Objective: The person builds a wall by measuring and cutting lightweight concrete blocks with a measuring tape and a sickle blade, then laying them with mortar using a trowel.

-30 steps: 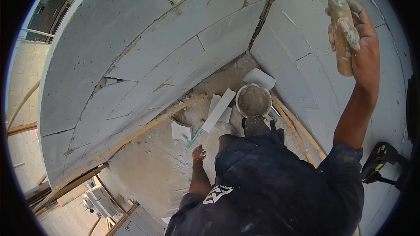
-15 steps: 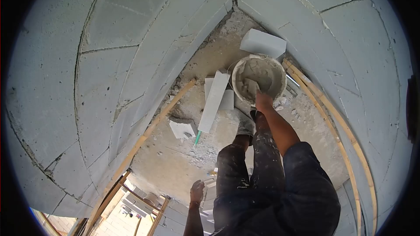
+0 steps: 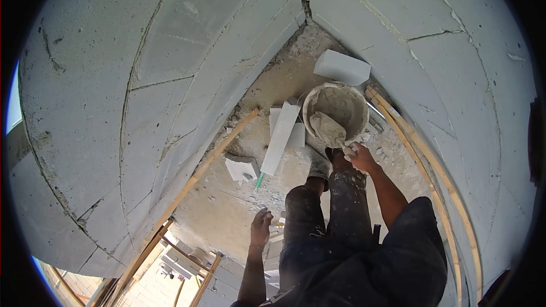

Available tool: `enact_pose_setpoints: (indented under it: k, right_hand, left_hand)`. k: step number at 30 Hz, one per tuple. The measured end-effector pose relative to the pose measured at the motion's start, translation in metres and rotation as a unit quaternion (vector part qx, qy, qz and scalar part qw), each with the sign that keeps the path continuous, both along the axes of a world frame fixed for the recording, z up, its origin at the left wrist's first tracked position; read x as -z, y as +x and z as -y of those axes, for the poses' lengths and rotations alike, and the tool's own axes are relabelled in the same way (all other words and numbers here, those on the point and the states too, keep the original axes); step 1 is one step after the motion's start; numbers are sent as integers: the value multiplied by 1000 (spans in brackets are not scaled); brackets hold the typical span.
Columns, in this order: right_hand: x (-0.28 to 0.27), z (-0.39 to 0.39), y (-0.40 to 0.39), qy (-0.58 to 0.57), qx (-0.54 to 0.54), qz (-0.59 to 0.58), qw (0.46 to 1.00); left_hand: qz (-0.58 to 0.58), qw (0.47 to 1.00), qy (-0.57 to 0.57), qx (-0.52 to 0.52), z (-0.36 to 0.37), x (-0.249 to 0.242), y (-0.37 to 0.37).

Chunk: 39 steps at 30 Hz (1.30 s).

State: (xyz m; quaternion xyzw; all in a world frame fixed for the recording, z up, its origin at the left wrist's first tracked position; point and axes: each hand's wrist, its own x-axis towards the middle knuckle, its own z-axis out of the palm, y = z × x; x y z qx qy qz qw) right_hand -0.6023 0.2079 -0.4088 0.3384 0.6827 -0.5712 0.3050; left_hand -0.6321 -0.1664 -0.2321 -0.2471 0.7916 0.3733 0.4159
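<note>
My right hand [image 3: 360,158] is closed round the handle of a trowel [image 3: 329,130]. Its blade carries a heap of grey mortar and sits over the near side of a round bucket [image 3: 365,102]. More wet mortar [image 3: 344,101] coats the inside of the bucket. My left hand [image 3: 260,229] hangs low beside my left leg, fingers loosely bent and apart, with nothing visible in it.
A white block [image 3: 342,67] lies behind the bucket. A long block piece [image 3: 281,137] and a broken chunk [image 3: 242,168] lie on the dusty floor [image 3: 210,216]. Wooden boards [image 3: 207,162] lean along both block walls [image 3: 165,111], which meet at a corner ahead.
My right hand has drawn back toward me and right, bringing the mortar-laden trowel up toward the bucket's near rim. My left hand has risen slightly. The view has shifted a little.
</note>
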Motion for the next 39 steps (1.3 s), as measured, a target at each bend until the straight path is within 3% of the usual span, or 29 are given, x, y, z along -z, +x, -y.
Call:
enact_pose_setpoints:
  k: [3,4,5,7,10,11,14,15,17,19,25,30,33,39]
  right_hand:
    - [-57,-5,-4,-17,12,-26,999]
    - [-72,-1,-8,43,-8,-137,990]
    - [-123,-3,-31,-13,-6,-72,997]
    - [-167,8,-49,-36,40,-193,980]
    - [-236,33,-95,-56,46,-428,901]
    - [-238,45,-105,-103,37,-418,902]
    - [-322,86,-173,-190,83,-482,851]
    - [-341,98,-195,-151,44,-511,845]
    - [-393,124,-234,-70,73,-600,794]
    - [-424,147,-256,-22,61,-613,787]
    - [-453,196,-269,5,3,-509,861]
    - [-440,189,-230,20,-35,-513,858]
    - [-437,159,-214,-32,-35,-524,850]
    - [-475,122,-258,-92,13,-570,817]
  left_hand:
    - [-30,999,-10,10,1,-8,-5]
    - [-41,999,-17,7,8,-4,-2]
    - [-31,998,-48,11,14,-2,2]
    - [-53,995,-81,25,28,3,14]
    - [-58,989,-128,48,47,1,22]
    - [-57,992,-114,23,47,-7,16]
    - [-61,993,-87,-51,42,-36,4]
    - [-66,990,-73,-100,39,-44,-1]
    - [-78,988,-80,-105,39,-53,-7]
    - [-85,986,-86,-112,39,-61,-8]
    - [-126,973,-94,-168,48,-57,18]
    - [-35,985,-125,-116,56,-48,30]
    - [-22,988,-121,-94,63,-39,24]
    - [-115,980,-86,-140,31,-69,-38]
